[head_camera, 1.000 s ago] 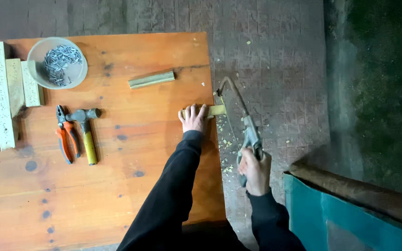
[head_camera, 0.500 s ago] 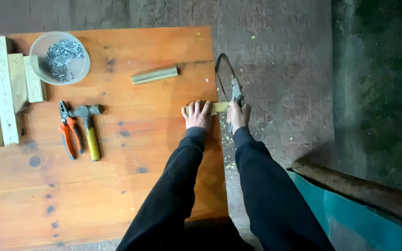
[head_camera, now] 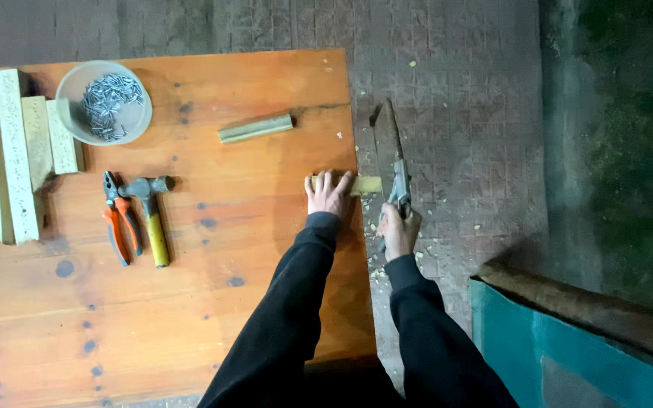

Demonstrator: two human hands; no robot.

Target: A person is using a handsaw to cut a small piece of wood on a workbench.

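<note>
Left hand (head_camera: pixel 329 195) pinning wood strip (head_camera: pixel 365 184) overhanging table edge (head_camera: pixel 360 249), right hand (head_camera: pixel 397 230) gripping hacksaw (head_camera: pixel 393 162)

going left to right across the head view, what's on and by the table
pale wood blocks → pliers → hammer → short wood piece → left hand pressing a wood strip → right hand gripping the saw
</note>
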